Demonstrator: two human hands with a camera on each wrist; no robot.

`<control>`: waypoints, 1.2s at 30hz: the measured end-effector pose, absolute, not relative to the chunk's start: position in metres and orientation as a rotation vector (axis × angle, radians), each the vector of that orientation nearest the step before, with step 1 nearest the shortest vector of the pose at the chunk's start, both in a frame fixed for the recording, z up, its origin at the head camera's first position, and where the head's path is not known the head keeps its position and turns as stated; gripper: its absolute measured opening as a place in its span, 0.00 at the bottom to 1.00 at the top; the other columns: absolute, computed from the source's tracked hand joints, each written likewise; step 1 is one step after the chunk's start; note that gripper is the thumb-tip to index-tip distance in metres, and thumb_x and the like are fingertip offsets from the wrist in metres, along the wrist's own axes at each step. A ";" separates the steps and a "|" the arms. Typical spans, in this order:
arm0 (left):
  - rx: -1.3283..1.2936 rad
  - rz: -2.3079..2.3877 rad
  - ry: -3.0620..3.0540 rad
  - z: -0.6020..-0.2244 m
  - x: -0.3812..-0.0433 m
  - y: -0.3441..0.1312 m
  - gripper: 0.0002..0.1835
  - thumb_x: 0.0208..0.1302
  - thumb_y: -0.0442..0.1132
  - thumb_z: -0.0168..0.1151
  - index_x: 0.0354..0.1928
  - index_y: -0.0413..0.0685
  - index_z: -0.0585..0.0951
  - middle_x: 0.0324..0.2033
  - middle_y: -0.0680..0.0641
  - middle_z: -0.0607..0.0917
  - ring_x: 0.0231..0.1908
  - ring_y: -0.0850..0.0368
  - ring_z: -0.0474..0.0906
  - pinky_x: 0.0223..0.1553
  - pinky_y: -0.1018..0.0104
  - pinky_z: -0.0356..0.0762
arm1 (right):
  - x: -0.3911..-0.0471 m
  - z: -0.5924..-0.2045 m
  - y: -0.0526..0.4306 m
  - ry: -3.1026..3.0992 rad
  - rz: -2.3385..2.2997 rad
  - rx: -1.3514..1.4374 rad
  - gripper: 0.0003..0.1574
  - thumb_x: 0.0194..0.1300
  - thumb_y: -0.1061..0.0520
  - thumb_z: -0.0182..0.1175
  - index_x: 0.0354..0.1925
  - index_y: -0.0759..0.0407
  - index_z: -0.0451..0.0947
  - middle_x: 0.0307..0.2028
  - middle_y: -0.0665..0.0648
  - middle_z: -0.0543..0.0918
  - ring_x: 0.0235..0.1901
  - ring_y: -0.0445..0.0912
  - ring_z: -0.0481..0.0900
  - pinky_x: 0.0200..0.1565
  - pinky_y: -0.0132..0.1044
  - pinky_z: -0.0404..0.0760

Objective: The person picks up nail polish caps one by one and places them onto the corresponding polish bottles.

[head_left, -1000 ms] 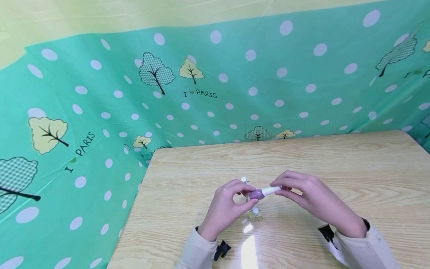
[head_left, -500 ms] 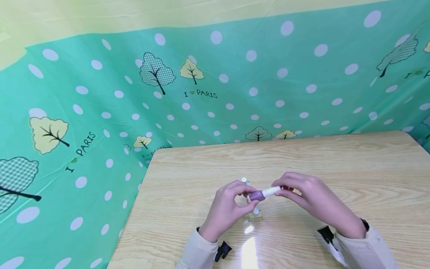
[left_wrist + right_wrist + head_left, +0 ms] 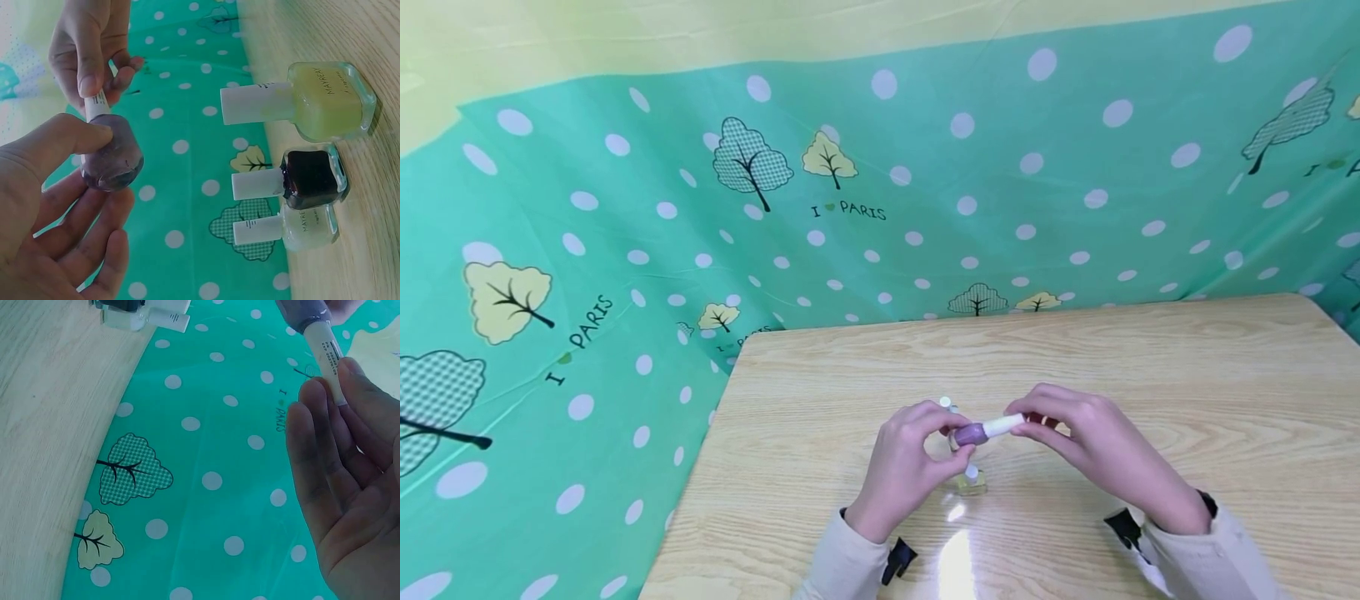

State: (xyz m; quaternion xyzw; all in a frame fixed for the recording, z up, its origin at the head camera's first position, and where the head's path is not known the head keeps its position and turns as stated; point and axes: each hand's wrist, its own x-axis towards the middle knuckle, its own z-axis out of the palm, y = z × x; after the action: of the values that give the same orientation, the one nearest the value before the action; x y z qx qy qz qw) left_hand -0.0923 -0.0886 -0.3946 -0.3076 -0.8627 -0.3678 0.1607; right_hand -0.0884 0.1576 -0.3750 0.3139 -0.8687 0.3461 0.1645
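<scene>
A purple nail polish bottle (image 3: pixel 970 435) with a white cap is held tilted above the table. My left hand (image 3: pixel 912 450) pinches its glass body between thumb and fingers. My right hand (image 3: pixel 1078 423) pinches the end of the white cap (image 3: pixel 325 355) with thumb and fingertips. The cap sits against the bottle's neck in the left wrist view. Below the hands stand a yellow nail polish bottle (image 3: pixel 328 100), a dark one (image 3: pixel 312 177) and a pale one (image 3: pixel 306 228), all upright with white caps on. In the head view my left hand partly hides this group.
The wood-grain table (image 3: pixel 820 375) extends on all sides of the hands. A green curtain with dots and trees (image 3: pixel 925 250) hangs behind and to the left of it. Black straps (image 3: pixel 898 560) show by the sleeves.
Both hands stay almost in place with the purple bottle between them. The right hand and wrist have shifted very slightly left. The bottles on the table have not moved.
</scene>
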 end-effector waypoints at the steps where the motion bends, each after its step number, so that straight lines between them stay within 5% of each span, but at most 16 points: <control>1: -0.873 -1.048 -2.465 -0.395 -0.092 -0.089 0.11 0.52 0.37 0.76 0.39 0.52 0.87 0.33 0.58 0.86 0.33 0.65 0.80 0.41 0.72 0.78 | -0.088 -0.375 0.157 -2.477 0.990 0.887 0.14 0.57 0.63 0.70 0.41 0.48 0.84 0.33 0.37 0.81 0.25 0.28 0.72 0.25 0.22 0.73; 14: -0.863 -0.938 -2.420 -0.396 -0.092 -0.086 0.11 0.52 0.37 0.76 0.38 0.52 0.87 0.32 0.59 0.86 0.33 0.67 0.80 0.40 0.75 0.77 | -0.088 -0.375 0.155 -2.491 1.055 0.846 0.15 0.57 0.65 0.70 0.42 0.49 0.84 0.34 0.38 0.82 0.27 0.30 0.74 0.25 0.25 0.76; 36: -0.873 -0.914 -2.511 -0.387 -0.101 -0.091 0.12 0.55 0.40 0.76 0.42 0.51 0.86 0.36 0.56 0.88 0.37 0.63 0.84 0.44 0.67 0.82 | -0.095 -0.368 0.147 -2.492 1.114 0.883 0.18 0.58 0.65 0.71 0.46 0.49 0.83 0.40 0.40 0.83 0.34 0.32 0.80 0.34 0.29 0.83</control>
State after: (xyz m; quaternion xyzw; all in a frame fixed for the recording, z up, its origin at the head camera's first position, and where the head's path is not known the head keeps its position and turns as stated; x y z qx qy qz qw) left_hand -0.1012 -0.0905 -0.3870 -0.3062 -0.8811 -0.3207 0.1643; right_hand -0.0952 0.1469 -0.3681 0.3048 -0.8606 0.3847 0.1360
